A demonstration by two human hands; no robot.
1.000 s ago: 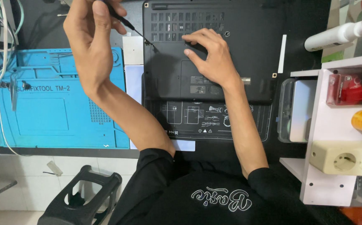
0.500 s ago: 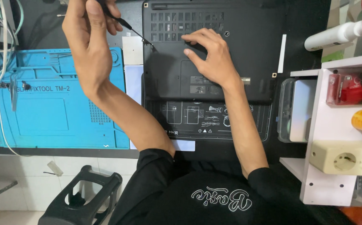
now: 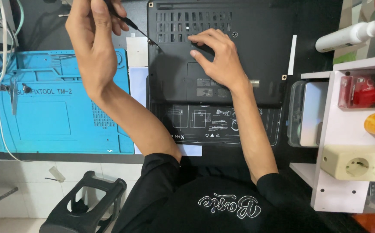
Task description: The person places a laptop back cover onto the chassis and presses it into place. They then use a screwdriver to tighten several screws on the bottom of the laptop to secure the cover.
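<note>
Dark counter, tiled floor at its near edge. Black laptop lies bottom-up mid-counter, toward the far edge. Blue mat just left of it. White shelf at the right edge with a cream socket strip; white bottle behind. Left hand closed around a thin screwdriver, tip at the laptop's left edge. Right hand open, fingers spread, pressing flat on the laptop base, holding nothing. Black stool on the floor.

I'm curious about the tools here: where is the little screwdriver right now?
In the head view, the left hand holds the screwdriver at upper centre, its tip on the left edge of the upturned black laptop, beside the blue mat.
</note>
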